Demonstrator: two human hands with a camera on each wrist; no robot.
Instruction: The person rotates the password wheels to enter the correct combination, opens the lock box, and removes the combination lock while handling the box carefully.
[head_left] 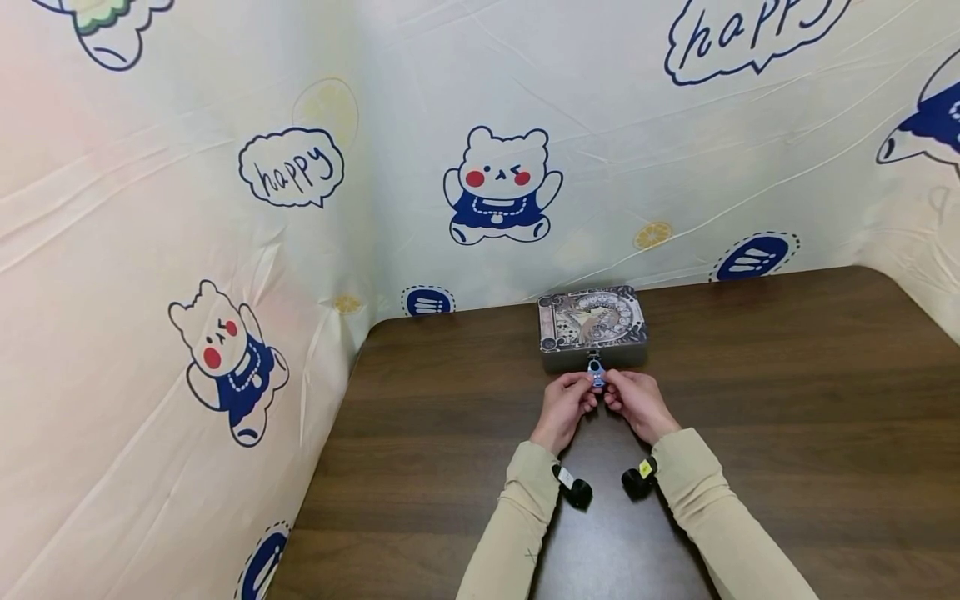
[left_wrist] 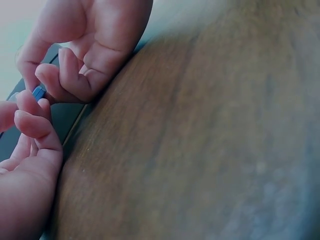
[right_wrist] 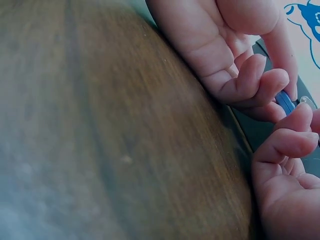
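Note:
A small blue padlock hangs at the front clasp of a dark metal box with an ornate printed lid. My left hand pinches the padlock from the left side, thumb against fingertips. From the right side my right hand pinches it too, its other fingers curled in. Both wrist views show a sliver of the blue padlock between the fingertips, most of it hidden by them. The box's lid is down, and both hands are just in front of it.
The box stands near the back edge of a dark brown wooden table. Behind and to the left hangs a pale printed cloth with cartoon bears. A black wrist camera sits at the left cuff, another at the right.

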